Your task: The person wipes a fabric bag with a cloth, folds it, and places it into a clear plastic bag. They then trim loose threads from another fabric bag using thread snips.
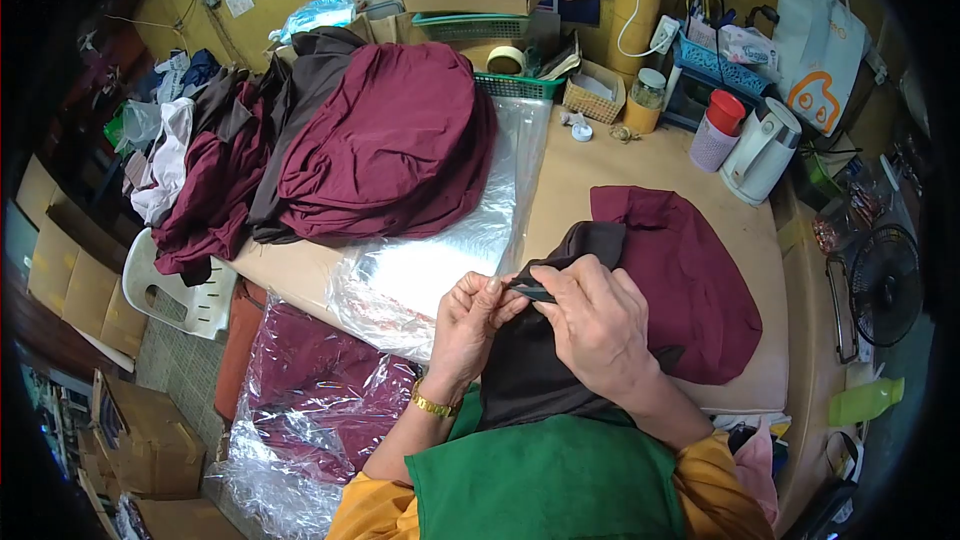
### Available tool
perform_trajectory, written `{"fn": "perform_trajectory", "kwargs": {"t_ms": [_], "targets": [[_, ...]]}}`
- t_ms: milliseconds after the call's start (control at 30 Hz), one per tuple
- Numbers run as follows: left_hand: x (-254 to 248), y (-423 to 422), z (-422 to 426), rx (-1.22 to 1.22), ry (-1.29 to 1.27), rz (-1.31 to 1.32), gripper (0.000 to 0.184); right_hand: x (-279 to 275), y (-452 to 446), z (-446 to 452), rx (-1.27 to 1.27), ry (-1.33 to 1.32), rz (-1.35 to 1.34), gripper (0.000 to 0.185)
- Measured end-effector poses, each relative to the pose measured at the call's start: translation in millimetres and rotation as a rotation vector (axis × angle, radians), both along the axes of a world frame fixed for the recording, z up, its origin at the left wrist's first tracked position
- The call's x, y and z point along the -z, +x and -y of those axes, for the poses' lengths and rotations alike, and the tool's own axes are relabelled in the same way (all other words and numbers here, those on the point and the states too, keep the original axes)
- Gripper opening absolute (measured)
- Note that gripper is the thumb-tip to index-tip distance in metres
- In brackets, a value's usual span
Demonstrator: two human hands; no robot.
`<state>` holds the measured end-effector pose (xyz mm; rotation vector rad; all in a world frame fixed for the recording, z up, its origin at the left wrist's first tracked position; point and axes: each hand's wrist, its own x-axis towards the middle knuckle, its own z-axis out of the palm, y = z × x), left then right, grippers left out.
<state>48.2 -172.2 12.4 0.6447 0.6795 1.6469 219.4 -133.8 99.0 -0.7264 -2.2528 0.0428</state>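
Observation:
My left hand (468, 325) is closed, thumb and fingertips pinching an edge of the dark brown garment (540, 365). Close against it, my right hand (598, 325) is closed around a slim dark tool (534, 293) that looks like thread snips; the fingers cover most of it. The tool's tip points at the left fingertips. From my lap the brown cloth runs up onto the table, joined or lying against a maroon garment (690, 290) to the right of my hands.
A tall pile of maroon garments (390, 140) rests on the table (570, 175) at the back left, beside clear plastic sheeting (420, 275). Bagged maroon cloth (310, 390) is at lower left. A white kettle (762, 152), cups and baskets line the back right. A fan (885, 285) stands far right.

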Motion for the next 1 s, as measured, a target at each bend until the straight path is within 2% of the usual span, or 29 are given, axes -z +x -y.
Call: {"fn": "perform_trajectory", "kwargs": {"t_ms": [100,167,400,500,567,600,667,700,733,800,867,900,933,1000], "targets": [[0,2,0,-0.030,-0.034,-0.054,0.018,5,-5,-2,0.007,0.092,-0.008,0.033],[2,3,-1,-0.054,-0.028,-0.121,0.018,5,-7,-1,0.011,0.107,0.037,0.020],[-8,9,2,-0.118,0.020,-0.200,0.019,3,-11,-1,0.024,0.131,-0.031,0.015],[-8,9,3,-0.121,0.022,-0.261,0.019,6,-8,-3,0.003,0.142,-0.031,0.017],[-7,12,7,-0.085,0.023,-0.464,0.020,8,-5,-3,-0.030,0.092,-0.098,0.037],[-9,14,7,-0.085,0.024,-0.463,0.020,7,-5,-6,-0.030,0.092,-0.096,0.037],[-13,16,5,-0.101,0.041,-0.218,0.020,2,-6,-17,-0.034,-0.361,-0.348,0.044],[-16,12,6,-0.106,0.054,-0.282,0.024,5,-3,-26,-0.040,-0.489,-0.279,0.039],[-18,5,7,-0.105,0.054,-0.281,0.024,33,3,-50,-0.214,-0.645,-0.275,0.024],[-24,-17,5,-0.367,0.027,-0.514,0.030,38,9,-58,0.007,-0.736,-0.164,0.020],[-1,-57,-3,-0.504,0.164,-0.393,0.034,41,11,-59,-0.005,-0.733,-0.248,0.021],[-4,-53,-7,-0.601,0.128,-0.406,0.023,43,12,-59,-0.017,-0.732,-0.331,0.022],[-14,-40,-12,-0.600,0.131,-0.408,0.023,45,10,-59,-0.017,-0.730,-0.334,0.022],[-27,-5,-20,-0.636,0.126,-0.747,0.023,49,5,-58,-0.103,-0.723,-0.379,0.021]]}}
